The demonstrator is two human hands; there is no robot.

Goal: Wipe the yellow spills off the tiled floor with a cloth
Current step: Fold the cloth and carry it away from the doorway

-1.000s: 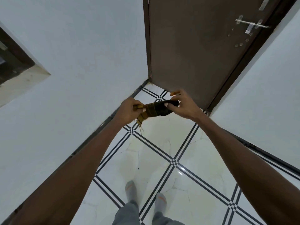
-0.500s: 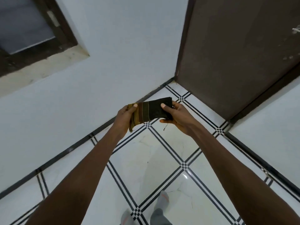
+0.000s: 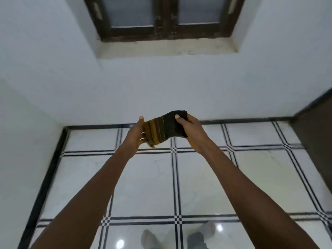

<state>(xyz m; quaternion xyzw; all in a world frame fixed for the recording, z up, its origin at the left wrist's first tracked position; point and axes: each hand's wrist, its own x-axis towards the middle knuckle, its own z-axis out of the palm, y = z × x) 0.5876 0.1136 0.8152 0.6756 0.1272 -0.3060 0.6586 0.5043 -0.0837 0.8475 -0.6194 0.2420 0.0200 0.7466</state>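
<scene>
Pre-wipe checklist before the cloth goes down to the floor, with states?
1. Cloth in hand: ok, folded and held up in the air between both hands.
2. Left hand grip: ok, thumb on top, fingers curled under the striped end.
3. Right hand grip: ok, thumb pressed on the dark end.
4. Yellow spill located: not ok, none shows on the visible tiled floor.
5. Cloth touching the floor: not ok, it is well above the tiles.
6. Footing: ok, both feet stand on tiles near the bottom edge, nothing lying between them and the wall.
</scene>
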